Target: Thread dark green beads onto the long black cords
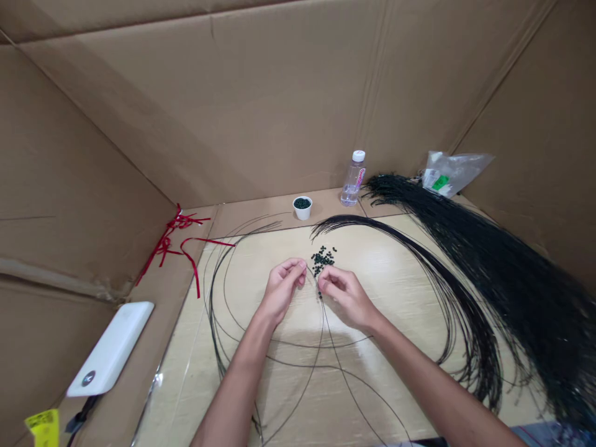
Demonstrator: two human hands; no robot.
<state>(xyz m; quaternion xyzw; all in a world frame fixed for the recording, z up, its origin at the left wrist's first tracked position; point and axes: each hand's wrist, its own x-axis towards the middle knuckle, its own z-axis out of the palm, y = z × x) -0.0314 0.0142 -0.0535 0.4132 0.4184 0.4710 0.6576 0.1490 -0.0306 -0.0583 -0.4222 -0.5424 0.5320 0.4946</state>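
Note:
My left hand (pixel 287 280) is closed in a pinch on a thin dark cord (pixel 344 371). Just to its right, my right hand (pixel 343 290) also pinches at the cord, its fingertips almost meeting the left ones; whether a bead sits between them is hidden. Small dark beads (pixel 320 295) are on the cord just below my fingers, and from there two strands run down towards me and spread apart. Right behind my fingertips lies a loose scatter of dark green beads (pixel 322 256) on the pale board (pixel 377 273).
A white cup (pixel 303 212) of dark beads and a water bottle (pixel 353 179) stand behind. Bundled dark cords (pixel 459 279), a thick strung bundle (pixel 493 261) and a plastic bag (pixel 451 172) are right. Red ribbons (pixel 170 239) and a white power bank (pixel 112 347) lie left, inside cardboard walls (pixel 279 99).

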